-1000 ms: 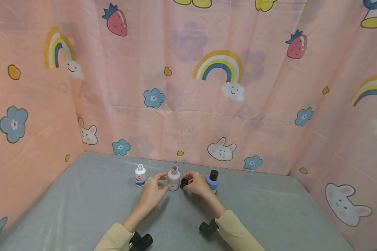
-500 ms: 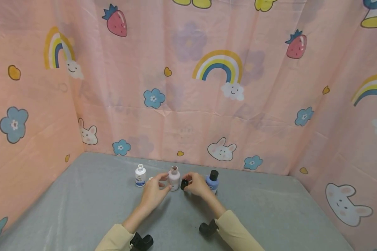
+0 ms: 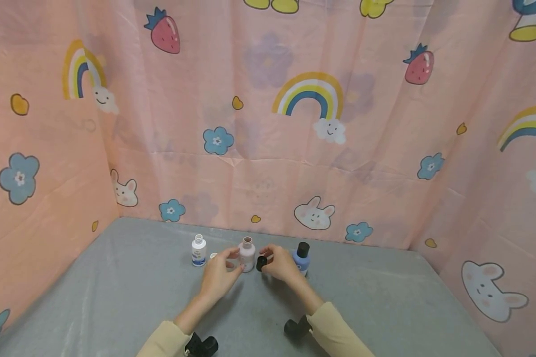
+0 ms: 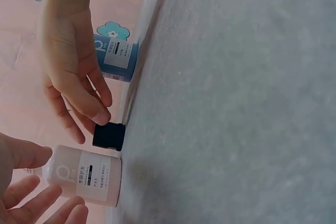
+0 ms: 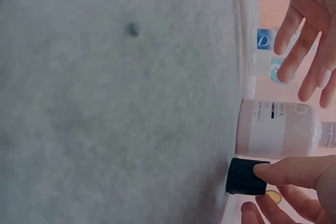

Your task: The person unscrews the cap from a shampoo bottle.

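A pale pink bottle [image 3: 246, 257] stands upright and uncapped, its open neck facing up. My left hand [image 3: 219, 272] is beside its left side with fingers spread; the right wrist view shows a gap between those fingers and the bottle. To the right of the bottle, a black bottle cap [image 5: 248, 177] sits on the table. My right hand [image 3: 280, 263] holds this cap by its upper part, thumb on the near side and fingers partly hidden behind. Just beyond that hand stands a blue bottle [image 3: 301, 258] with a black cap on.
A white bottle [image 3: 198, 252] without a cap stands to the left on the grey table [image 3: 362, 307]. A small white round thing [image 3: 213, 255] is mostly hidden behind my left hand. A pink patterned curtain [image 3: 268, 163] closes off the back and sides.
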Demonstrator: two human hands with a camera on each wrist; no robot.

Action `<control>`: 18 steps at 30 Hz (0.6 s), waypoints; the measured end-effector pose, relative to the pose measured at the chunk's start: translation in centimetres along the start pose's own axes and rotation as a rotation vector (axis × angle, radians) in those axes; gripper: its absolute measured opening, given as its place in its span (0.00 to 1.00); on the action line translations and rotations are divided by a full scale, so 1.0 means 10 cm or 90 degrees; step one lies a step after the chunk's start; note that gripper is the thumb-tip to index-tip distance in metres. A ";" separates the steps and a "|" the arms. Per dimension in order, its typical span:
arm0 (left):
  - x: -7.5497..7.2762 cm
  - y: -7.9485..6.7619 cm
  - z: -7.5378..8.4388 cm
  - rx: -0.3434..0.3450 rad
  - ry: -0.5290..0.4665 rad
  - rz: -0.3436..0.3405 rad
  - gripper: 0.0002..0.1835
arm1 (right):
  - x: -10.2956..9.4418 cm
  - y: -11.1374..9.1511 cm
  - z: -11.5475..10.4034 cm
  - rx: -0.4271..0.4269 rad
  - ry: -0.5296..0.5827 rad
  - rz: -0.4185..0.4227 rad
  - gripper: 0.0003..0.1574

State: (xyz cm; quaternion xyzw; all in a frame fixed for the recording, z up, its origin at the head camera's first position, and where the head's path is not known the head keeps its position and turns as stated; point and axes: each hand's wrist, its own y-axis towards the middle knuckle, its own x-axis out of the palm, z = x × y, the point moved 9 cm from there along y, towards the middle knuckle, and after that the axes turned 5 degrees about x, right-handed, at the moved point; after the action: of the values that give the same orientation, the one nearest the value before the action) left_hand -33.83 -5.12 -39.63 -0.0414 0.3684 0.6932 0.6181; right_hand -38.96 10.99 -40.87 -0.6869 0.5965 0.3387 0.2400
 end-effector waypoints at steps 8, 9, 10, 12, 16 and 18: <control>0.07 -0.09 0.01 0.005 -0.009 -0.017 0.21 | -0.09 -0.13 -0.08 -0.029 0.001 0.035 0.22; 0.08 -0.10 0.01 0.005 -0.009 -0.020 0.21 | -0.10 -0.15 -0.08 -0.029 0.002 0.037 0.22; 0.10 -0.11 0.02 0.005 -0.009 -0.025 0.21 | -0.11 -0.17 -0.08 -0.030 0.002 0.038 0.22; 0.13 -0.12 0.03 0.007 -0.007 -0.031 0.21 | -0.14 -0.21 -0.09 -0.035 0.000 0.043 0.22; 0.17 -0.14 0.08 0.006 -0.008 -0.045 0.20 | -0.19 -0.29 -0.12 -0.059 -0.001 0.055 0.22; 0.19 -0.15 0.11 0.007 -0.015 -0.053 0.19 | -0.22 -0.34 -0.12 -0.070 -0.001 0.067 0.21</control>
State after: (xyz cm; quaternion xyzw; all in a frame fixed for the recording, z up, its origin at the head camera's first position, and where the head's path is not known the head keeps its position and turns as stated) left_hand -32.47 -3.01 -40.53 -0.0449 0.3629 0.6651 0.6512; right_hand -35.57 12.15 -38.67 -0.6662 0.6122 0.3840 0.1843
